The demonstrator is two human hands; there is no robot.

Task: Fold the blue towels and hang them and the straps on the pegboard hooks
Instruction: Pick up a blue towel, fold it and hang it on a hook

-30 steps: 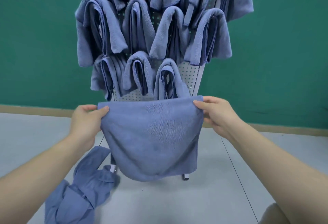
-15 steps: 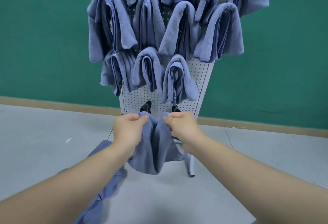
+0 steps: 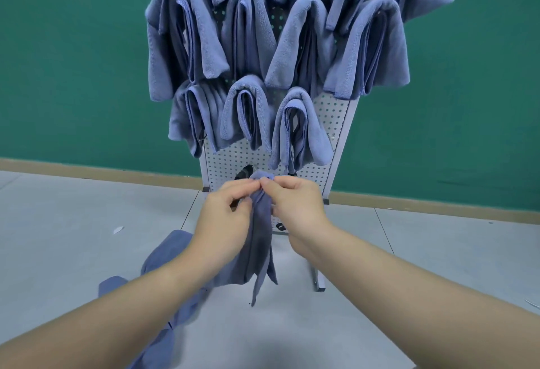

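Both hands pinch a folded blue towel at its top edge, low before the pegboard.

The left hand (image 3: 226,214) and right hand (image 3: 295,208) meet thumb to thumb, gripping the held towel (image 3: 258,240); its loose corners dangle above the grey floor (image 3: 73,237); hung towels (image 3: 292,123) crowd the pegboard (image 3: 330,123) above; more blue cloth (image 3: 163,263) lies at lower left.
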